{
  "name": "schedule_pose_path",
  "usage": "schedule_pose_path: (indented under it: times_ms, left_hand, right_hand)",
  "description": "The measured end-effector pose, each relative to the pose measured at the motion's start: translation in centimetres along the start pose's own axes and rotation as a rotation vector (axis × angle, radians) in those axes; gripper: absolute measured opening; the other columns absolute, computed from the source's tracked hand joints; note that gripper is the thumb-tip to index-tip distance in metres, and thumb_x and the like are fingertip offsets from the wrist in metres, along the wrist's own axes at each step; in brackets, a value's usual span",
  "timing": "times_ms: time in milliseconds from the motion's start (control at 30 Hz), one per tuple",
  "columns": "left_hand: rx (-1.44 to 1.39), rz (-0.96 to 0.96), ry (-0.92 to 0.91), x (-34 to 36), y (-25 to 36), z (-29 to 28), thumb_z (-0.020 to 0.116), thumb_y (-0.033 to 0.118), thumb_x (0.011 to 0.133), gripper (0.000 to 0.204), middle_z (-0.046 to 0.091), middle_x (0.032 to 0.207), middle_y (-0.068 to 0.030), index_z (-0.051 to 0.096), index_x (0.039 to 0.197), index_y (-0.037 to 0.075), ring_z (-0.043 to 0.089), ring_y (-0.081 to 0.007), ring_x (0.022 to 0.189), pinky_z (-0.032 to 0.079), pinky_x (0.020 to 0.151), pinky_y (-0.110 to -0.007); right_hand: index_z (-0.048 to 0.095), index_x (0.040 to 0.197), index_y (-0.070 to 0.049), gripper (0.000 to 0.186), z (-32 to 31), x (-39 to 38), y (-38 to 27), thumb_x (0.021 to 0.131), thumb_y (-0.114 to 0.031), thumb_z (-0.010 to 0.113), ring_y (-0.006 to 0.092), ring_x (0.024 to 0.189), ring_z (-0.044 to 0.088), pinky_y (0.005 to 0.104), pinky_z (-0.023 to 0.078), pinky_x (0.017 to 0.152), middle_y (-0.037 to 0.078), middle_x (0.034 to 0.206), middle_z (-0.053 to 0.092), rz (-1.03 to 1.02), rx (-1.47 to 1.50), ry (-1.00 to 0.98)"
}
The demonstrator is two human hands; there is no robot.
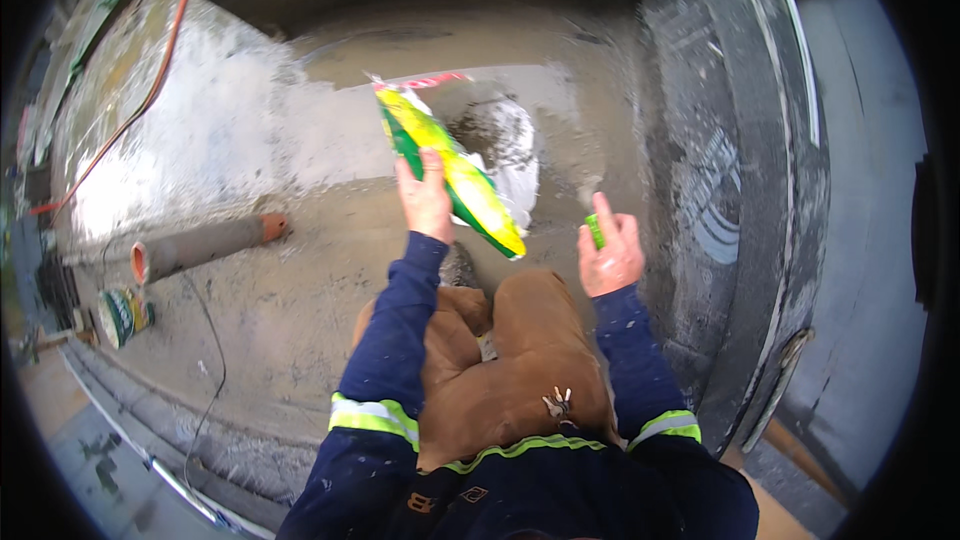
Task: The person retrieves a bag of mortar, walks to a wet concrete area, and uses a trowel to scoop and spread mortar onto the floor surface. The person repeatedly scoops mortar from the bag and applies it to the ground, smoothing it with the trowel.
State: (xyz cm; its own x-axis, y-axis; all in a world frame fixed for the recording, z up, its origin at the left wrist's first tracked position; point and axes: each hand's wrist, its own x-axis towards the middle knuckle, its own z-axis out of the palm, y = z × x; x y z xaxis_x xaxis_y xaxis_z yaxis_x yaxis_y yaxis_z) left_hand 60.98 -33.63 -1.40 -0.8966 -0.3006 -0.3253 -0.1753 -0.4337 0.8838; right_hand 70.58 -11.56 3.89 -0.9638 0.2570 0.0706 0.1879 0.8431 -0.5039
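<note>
A yellow and green bag point(455, 176) with a ragged, white and red upper end is gripped by my left hand point(427, 202). It hangs at a slant over the wet ground in front of my knees. My right hand point(614, 255) is closed around a tool with a bright green handle point(595, 231), index finger stretched forward; the tool's far end is blurred. Just beyond the bag lies a white rounded shape point(520, 165) with dark grey material in it. The bag hides part of this shape, and I cannot tell whether it is a container.
Left of me a pipe point(205, 247) with orange ends lies on the wet concrete floor point(330, 310). A green and white tub point(124, 317) and a thin cable point(220, 350) are near it. An orange hose point(150, 100) runs at far left. A rough dark wall point(700, 180) rises at right.
</note>
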Motion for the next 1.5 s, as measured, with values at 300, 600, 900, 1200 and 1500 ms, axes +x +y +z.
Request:
schedule_pose_path:
  times_ms: [300,600,900,1200,1500]
  left_hand:
    - [0.090,-0.205,0.371,-1.3,4.7,-7.4,0.054,0.028,0.095,0.033,0.061,0.088,-0.0053,0.060,0.105,-0.002,0.054,-0.0125,0.079,0.046,0.073,-0.030]
    - [0.018,-0.253,0.384,-5.2,23.6,-5.8,0.053,0.030,0.095,0.033,0.064,0.088,-0.0069,0.061,0.102,-0.001,0.059,-0.0151,0.077,0.047,0.071,-0.033]
    - [-0.323,-0.101,0.527,-4.9,47.0,-6.7,0.055,0.030,0.095,0.033,0.064,0.092,-0.0080,0.061,0.106,0.000,0.061,-0.0164,0.078,0.050,0.071,-0.033]
    - [-0.418,0.203,0.779,0.5,57.7,-14.6,0.050,0.038,0.096,0.041,0.061,0.098,-0.0102,0.055,0.111,0.000,0.063,-0.0217,0.080,0.051,0.071,-0.038]
    - [-0.578,0.569,0.995,4.3,67.4,-22.4,0.049,0.036,0.097,0.039,0.062,0.096,-0.0096,0.055,0.110,0.000,0.063,-0.0220,0.082,0.052,0.073,-0.037]
  right_hand:
    - [0.056,0.122,-0.024,0.052,2.5,2.1,-11.4,0.072,-0.010,0.059,0.0287,0.087,0.054,0.0408,0.047,0.070,0.008,0.097,0.051,-0.564,-0.350,-0.350]
    - [0.051,0.131,-0.008,0.052,-15.0,4.1,-20.2,0.080,-0.004,0.061,0.0244,0.053,0.055,0.0361,0.048,0.046,0.010,0.076,0.055,0.382,0.660,-0.788]
    - [0.053,0.095,-0.007,0.018,-17.9,13.9,-24.0,0.086,-0.022,0.058,0.0199,0.043,0.049,0.0336,0.039,0.033,0.006,0.064,0.047,0.742,1.109,-0.422]
    - [0.052,0.070,-0.012,0.026,-11.5,24.7,-17.4,0.088,-0.028,0.060,0.0164,0.037,0.039,0.0338,0.033,0.032,0.001,0.051,0.042,0.739,0.879,-0.111]
    - [0.054,0.096,-0.007,0.025,-7.2,44.6,-46.6,0.089,-0.030,0.056,0.0150,0.035,0.042,0.0292,0.034,0.029,0.003,0.053,0.040,0.303,1.004,-0.305]
